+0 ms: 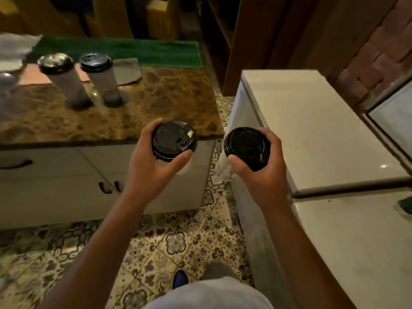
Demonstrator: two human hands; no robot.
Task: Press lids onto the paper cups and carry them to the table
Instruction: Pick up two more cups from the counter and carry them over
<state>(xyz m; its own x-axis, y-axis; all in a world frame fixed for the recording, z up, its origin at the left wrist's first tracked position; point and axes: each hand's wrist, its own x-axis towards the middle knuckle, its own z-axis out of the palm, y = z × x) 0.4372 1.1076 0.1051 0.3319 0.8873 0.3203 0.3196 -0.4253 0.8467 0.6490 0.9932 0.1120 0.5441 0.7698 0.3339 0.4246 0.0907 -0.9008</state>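
Left hand [153,159] wraps a lidded paper cup [174,141], thumb on the near side just under the black lid, fingers curled round the far side. Right hand [265,166] grips a second lidded cup [247,148] the same way, thumb against the near rim. Both cups upright, seen from above, white walls mostly hidden under lids and palms. Forearms reach forward, elbows bent, cups held level and side by side, apart, over the patterned floor [176,241].

Landmark: the brown marbled tabletop [169,94]. The left cup hangs just off its near edge; the right cup is just past its near corner, between it and a white chest [312,121]. Two more lidded cups, one [56,63] and another [95,62], stand on the tabletop's far part, close together, before a green mat [133,50].

Judgement: lidding looks finished on all four cups in view. This pair is mid-carry. Whether the standing pair is delivered or awaiting pickup, cannot tell.
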